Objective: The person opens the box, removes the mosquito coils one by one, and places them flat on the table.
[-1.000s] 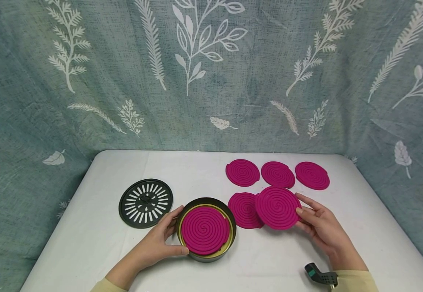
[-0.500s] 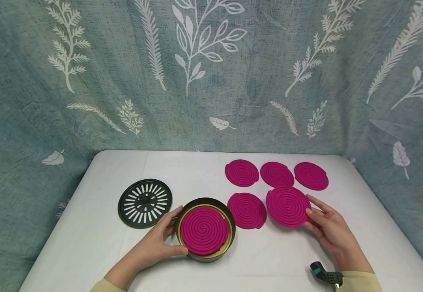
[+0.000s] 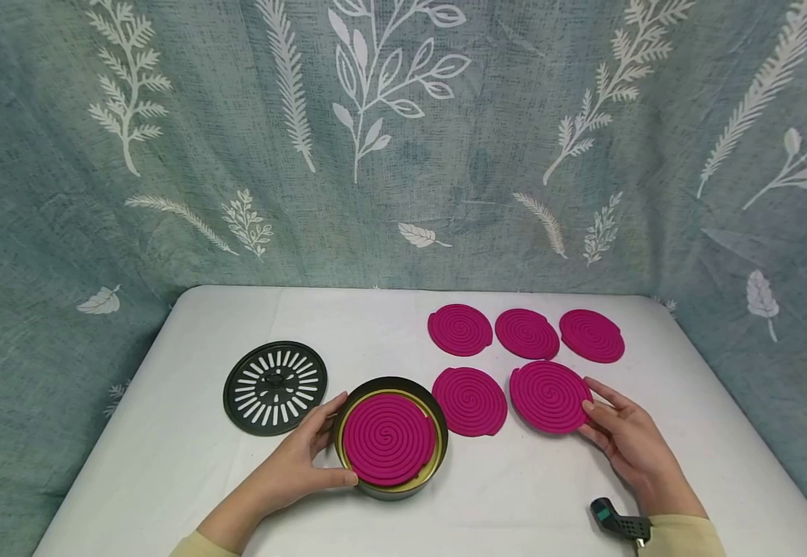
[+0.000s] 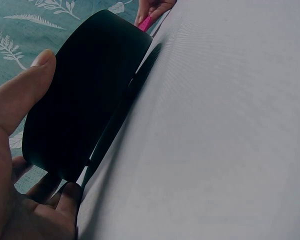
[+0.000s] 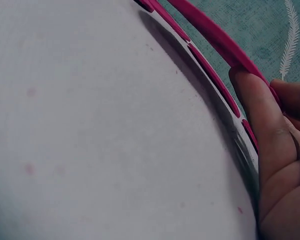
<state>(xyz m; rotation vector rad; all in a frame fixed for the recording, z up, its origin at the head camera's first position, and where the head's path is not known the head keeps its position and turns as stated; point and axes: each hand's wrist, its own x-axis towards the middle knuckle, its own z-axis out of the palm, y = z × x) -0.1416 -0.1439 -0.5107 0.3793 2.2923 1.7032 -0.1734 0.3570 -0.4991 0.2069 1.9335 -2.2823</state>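
Magenta disc (image 3: 549, 398) partly under right thumb (image 3: 599, 414)

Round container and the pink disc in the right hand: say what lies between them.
Another pink disc lies between the container and the held disc, as the head view shows.

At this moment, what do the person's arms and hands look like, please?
The left hand and right hand wear no gloves. The left sleeve and right sleeve are pale yellow. Beside the latter sits a dark, bent device with a green patch.
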